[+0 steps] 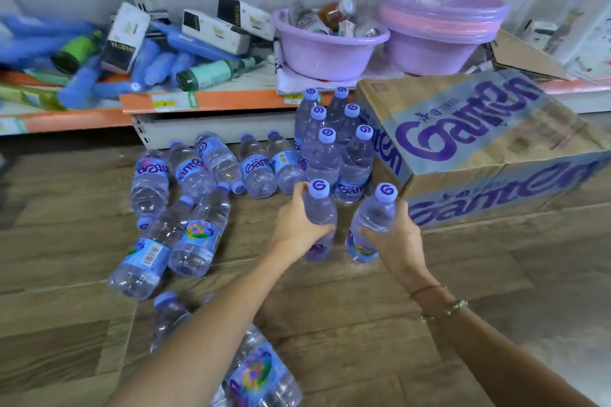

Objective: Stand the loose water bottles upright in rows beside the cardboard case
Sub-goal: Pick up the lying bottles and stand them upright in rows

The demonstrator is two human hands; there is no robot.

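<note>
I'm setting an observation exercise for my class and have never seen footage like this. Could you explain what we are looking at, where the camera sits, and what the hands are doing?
There is no machine here: a person wears a camera on the head, looking forward and down at their own arms. The left hand grips one upright water bottle; the right hand grips another bottle, slightly tilted. Just beyond stand upright bottles in two rows beside a cardboard case. More loose bottles lie on their sides on the wooden floor. Behind is a low shelf with purple basins and clutter.
</note>
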